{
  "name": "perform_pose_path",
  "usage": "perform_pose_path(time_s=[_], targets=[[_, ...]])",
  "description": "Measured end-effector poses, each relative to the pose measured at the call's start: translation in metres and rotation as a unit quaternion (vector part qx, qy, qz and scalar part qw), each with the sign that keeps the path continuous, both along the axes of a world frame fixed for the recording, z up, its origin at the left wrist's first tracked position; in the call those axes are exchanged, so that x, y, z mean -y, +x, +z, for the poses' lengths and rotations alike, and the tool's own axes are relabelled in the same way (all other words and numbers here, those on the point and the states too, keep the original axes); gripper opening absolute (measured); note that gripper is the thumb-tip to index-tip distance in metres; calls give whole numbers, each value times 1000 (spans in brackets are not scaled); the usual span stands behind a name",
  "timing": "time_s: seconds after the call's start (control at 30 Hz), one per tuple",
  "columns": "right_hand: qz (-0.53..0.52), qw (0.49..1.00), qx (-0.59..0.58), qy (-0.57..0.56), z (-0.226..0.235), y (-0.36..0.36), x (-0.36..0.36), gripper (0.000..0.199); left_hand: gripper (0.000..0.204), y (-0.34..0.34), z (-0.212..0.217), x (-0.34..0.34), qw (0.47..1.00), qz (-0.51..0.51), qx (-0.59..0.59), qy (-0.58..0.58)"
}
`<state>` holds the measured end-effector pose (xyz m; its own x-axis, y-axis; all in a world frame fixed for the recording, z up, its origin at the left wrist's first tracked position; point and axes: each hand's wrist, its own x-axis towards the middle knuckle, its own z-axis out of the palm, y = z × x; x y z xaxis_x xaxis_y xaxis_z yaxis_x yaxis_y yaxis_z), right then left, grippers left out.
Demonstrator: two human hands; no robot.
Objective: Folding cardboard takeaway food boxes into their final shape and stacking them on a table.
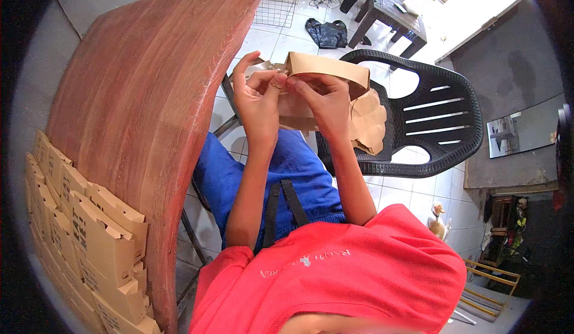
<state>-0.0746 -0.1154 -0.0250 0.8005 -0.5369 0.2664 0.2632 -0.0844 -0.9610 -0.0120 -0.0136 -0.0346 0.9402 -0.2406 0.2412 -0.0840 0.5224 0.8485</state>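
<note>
In front of my lap, a partly folded brown cardboard box [327, 66] is held up between both hands. My left hand [257, 104] pinches its near left corner between thumb and fingers, with one finger raised. My right hand [326, 101] grips the same box, thumb tip close to the left thumb and the other fingers curled inside the folded wall. Both hands are closed and nearly touch at the fingertips. Part of the box below the hands is hidden by them. More brown cardboard pieces with scalloped edges [368, 121] lie on the seat of a black plastic chair [442, 116].
To my left stands a wood-patterned table [137, 83] with several stacked, printed cardboard boxes [101, 232] on its near part. Farther off are a black bag [327, 34], a dark small table [394, 14] and a wire cage [278, 5]. A small animal [438, 220] is at the right.
</note>
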Motion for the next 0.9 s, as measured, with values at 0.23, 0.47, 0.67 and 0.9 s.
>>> perform_pose_path(time_s=[0.23,0.47,0.67,0.9], targets=[[-52,996,33,-65,13,-3,-18,17,62,4,22,-19,997,-30,68,16],[-1,981,99,-166,37,10,-29,20,62,-4,48,-37,997,23,67,6],[-9,993,98,-68,31,16,-37,16,62,-9,54,-36,998,51,35,-6],[-21,990,36,-136,36,13,-8,16,35,2,48,-43,964,42,136,226]])
